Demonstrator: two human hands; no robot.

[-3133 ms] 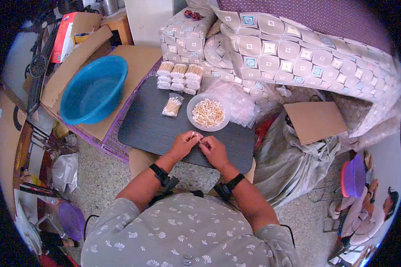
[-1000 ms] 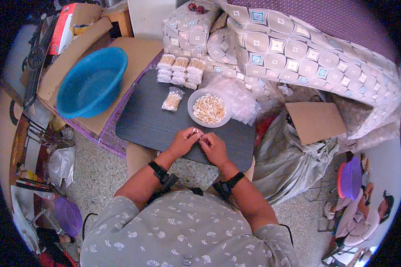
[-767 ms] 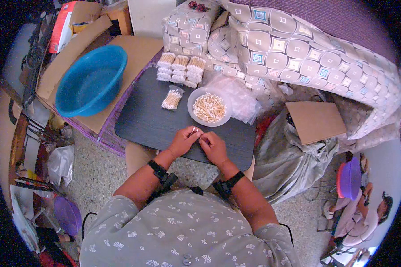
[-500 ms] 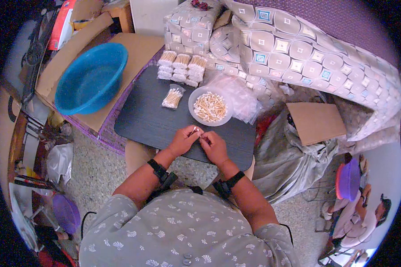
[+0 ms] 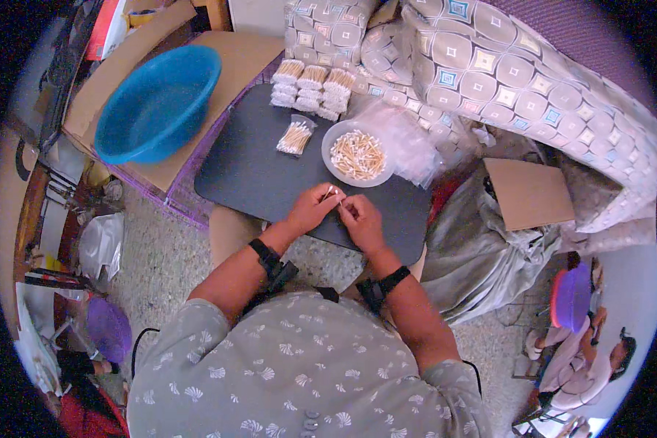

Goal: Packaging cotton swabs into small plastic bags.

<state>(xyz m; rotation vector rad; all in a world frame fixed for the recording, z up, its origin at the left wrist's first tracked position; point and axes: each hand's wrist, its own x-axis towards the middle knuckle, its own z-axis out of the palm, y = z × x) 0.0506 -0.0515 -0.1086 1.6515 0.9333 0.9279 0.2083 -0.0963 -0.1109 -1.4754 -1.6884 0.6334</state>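
A: Where are the cotton swabs [image 5: 336, 192] that are being held?

B: In the left hand [image 5: 314, 209], over the near part of the dark table [image 5: 248, 171]. Its thumb and fingers pinch at least 2, white tips poking out on top.

A: And the right hand [image 5: 362, 223]?

B: Just to the right, its fingertips up against the left hand's. Its fingers are curled in and bunched; I can't tell whether they grip anything.

A: What's just beyond them?

B: A whitish bowl [image 5: 328, 166] with a heap of loose swabs [image 5: 358, 155] in it. To its left, well apart, lies 1 small clear packet [image 5: 296, 136] of swabs.

A: Farther off?

B: A stack of swab packets [image 5: 312, 87] in 3 columns at the far edge, with thin clear bags [image 5: 401, 139] to its right, just beside the bowl.

A: Around the table?

B: On the left, a blue basin [image 5: 157, 106] on cardboard [image 5: 247, 55]. Patterned cushions [image 5: 482, 66] on the far side. On the right, a grey cloth [image 5: 471, 266], then a seated person [image 5: 578, 365] near a purple tub [image 5: 575, 296].
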